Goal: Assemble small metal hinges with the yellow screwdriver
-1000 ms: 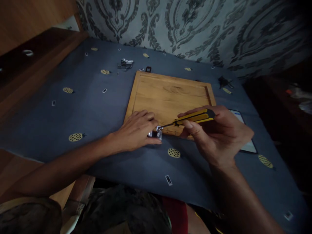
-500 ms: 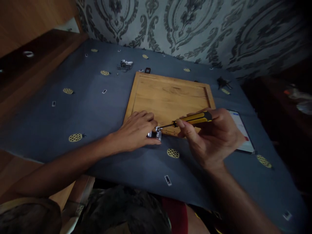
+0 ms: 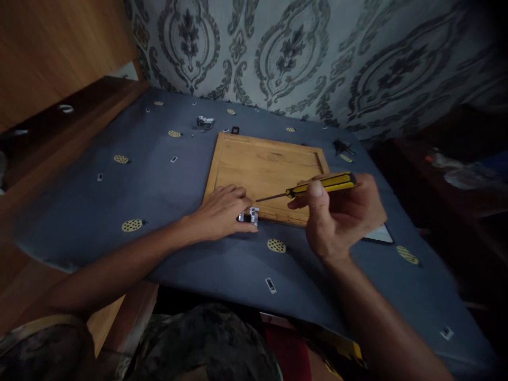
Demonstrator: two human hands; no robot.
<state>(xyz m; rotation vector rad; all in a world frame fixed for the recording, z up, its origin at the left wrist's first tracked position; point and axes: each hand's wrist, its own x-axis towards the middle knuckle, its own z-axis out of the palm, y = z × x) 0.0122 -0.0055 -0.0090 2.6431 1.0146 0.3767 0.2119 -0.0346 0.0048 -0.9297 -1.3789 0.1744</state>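
In the head view, my right hand (image 3: 345, 217) grips a yellow and black screwdriver (image 3: 325, 184) by its handle. The shaft points left, its tip just above the near edge of a framed wooden panel (image 3: 257, 164) and apart from the metal below. A small shiny metal hinge (image 3: 253, 216) sits at that near edge. My left hand (image 3: 224, 214) is closed around it, thumb below and fingers over the panel. Part of the hinge is hidden by the fingers.
A phone (image 3: 380, 235) lies partly behind my right hand. Toward the back are a shiny metal piece (image 3: 203, 123), a small dark frame-shaped piece (image 3: 235, 130) and a dark object (image 3: 342, 147). All rest on a blue patterned tablecloth (image 3: 146, 196) before a papered wall (image 3: 246, 53).
The screwdriver tip has lifted off the hinge. My right hand has turned slightly, and my left hand keeps its hold. The whole view has shifted a little.
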